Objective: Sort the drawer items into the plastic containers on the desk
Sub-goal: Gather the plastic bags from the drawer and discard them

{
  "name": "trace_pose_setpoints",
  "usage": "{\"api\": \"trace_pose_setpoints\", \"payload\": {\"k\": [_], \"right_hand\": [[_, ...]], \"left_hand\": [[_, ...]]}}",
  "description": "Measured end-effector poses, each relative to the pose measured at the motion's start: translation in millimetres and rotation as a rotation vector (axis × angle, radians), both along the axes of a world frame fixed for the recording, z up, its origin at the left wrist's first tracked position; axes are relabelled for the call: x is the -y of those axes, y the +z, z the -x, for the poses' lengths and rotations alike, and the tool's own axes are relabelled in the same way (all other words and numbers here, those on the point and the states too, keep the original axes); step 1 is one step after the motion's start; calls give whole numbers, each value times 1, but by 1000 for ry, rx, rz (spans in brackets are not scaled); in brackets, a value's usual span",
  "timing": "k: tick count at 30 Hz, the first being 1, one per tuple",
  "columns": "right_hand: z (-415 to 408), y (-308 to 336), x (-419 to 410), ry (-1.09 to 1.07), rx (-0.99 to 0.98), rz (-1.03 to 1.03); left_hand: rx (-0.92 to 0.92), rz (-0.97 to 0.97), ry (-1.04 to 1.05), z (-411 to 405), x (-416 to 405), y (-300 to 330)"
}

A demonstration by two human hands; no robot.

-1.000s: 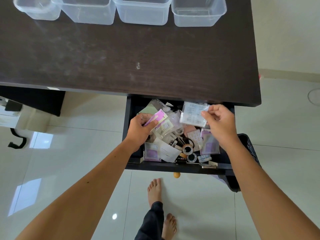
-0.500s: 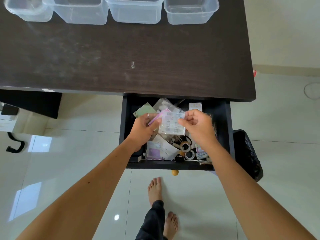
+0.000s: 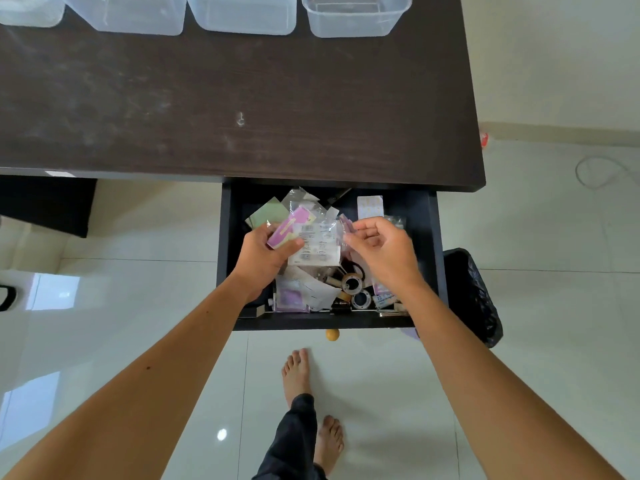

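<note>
My left hand (image 3: 265, 252) pinches purple card (image 3: 284, 232) plus clear packet (image 3: 317, 245); right hand (image 3: 379, 249) loose, half-curled, empty. Slick packet may slip back into drawer (image 3: 420, 237).

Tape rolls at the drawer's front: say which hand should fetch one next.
Right, probably. The right hand hangs empty above the tape rolls, while the left hand has its grip full of packets.

the open dark drawer (image 3: 420, 237) is holding a jumble of clear packets (image 3: 317, 245), purple cards (image 3: 289, 230) and tape rolls (image 3: 352, 283); four clear plastic containers (image 3: 353, 15) are sitting in a row along the counter's far edge.
</note>
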State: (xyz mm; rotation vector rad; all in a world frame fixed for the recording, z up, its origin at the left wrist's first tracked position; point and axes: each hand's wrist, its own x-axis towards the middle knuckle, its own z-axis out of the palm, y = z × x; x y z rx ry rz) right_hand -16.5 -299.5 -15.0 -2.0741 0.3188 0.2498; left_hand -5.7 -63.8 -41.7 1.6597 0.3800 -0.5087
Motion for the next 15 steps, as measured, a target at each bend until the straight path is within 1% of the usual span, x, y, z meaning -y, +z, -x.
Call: {"api": "trace_pose_setpoints", "payload": {"k": [2,4,6,7,15], "right_hand": [[4,2,24,72,19,164],[8,2,40,235,-42,342],[10,3,42,399,-150,415],[11,3,39,442,-180,435],[2,-6,36,445,-190,721]], "left_hand": [[14,-14,38,0,-6,-2],[25,-32,58,-1,-11,-3],[18,-32,65,0,-12,-5],[13,-25,65,1,-12,-6],[0,5,82,5,-16,-11]]}}
